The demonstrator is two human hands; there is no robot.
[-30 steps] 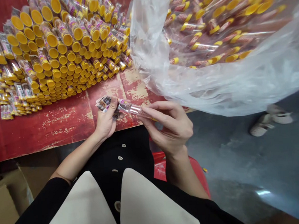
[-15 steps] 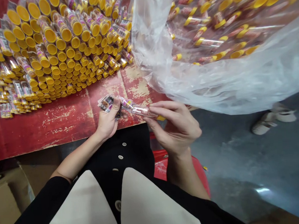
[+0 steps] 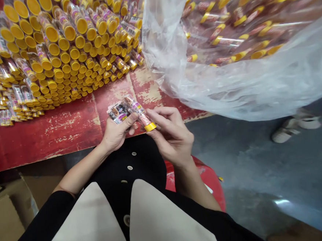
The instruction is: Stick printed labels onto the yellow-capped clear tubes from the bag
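A small clear tube with a yellow cap (image 3: 145, 118) lies slanted between my hands, its cap toward me and pink-and-white contents near the cap. My right hand (image 3: 173, 134) is closed around the cap end, thumb and fingers on either side. Pinched under the thumb of my left hand (image 3: 117, 132) are small printed cards (image 3: 119, 112) with a dark picture and purple and yellow lettering. A printed piece runs along the tube's upper part; I cannot tell whether it is inside it. The left fingers are mostly hidden below.
Many wrapped tubes with yellow caps (image 3: 63, 65) are stacked on the worn red table (image 3: 54, 137) at the left. A large clear plastic bag (image 3: 216, 85) with more tubes sits at the right. A red stool (image 3: 209, 176), cardboard (image 3: 5, 219) and shoes (image 3: 285, 130) are below.
My right hand has moved left, bringing the tube closer to my left hand. The tube now tilts more toward me, and its yellow cap and the cards show more fully.
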